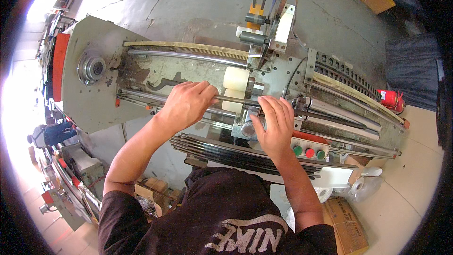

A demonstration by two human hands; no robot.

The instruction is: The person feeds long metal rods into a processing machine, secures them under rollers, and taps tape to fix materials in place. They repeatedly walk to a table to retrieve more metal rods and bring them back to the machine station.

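Note:
A long thin metal rod (236, 99) lies across the middle of a grey machine bed and runs on to the right. Around its left part curls my left hand (186, 106), with the fingers closed. My right hand (276, 125) closes over the rod farther right, beside a round metal knob (247, 129); its fingers hide part of the rod. Two cream-white rollers (236, 79) sit on the carriage between my hands. A dark hooked tool (163, 84) rests on the bed behind my left hand.
A bundle of dark rods (226, 152) lies along the near side. Coloured push buttons (309, 152) are at right. A headstock with a round chuck (96, 68) stands at left. Beyond the right end is a red fire extinguisher (390, 100). Cardboard boxes (347, 224) sit low on the floor.

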